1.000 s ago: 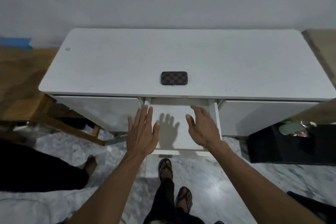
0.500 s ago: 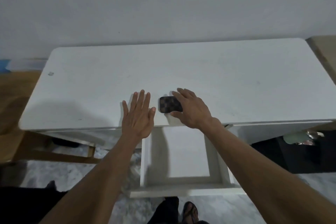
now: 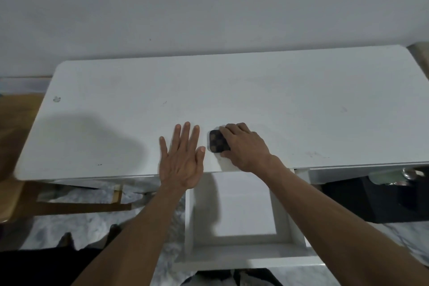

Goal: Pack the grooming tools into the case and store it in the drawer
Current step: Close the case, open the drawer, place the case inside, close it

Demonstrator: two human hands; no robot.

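A small dark checkered case (image 3: 216,142) lies near the front edge of the white desk (image 3: 232,95). My right hand (image 3: 243,146) covers its right half, fingers over the top and thumb under its near side, gripping it. My left hand (image 3: 182,158) hovers flat, fingers spread, just left of the case over the desk's front edge, holding nothing. Below, the middle drawer (image 3: 241,258) is pulled out and its white inside is bare. No loose grooming tools are in view.
The grey wall stands behind the desk. A wooden bench or frame (image 3: 76,205) sits at the left under the desk. A black box with items (image 3: 383,195) is at the right. Marble floor and sandalled feet show below the drawer.
The drawer went from partly open to pulled far out. My right hand rose from the drawer to the case and closed on it. My left hand lifted to the desk edge.
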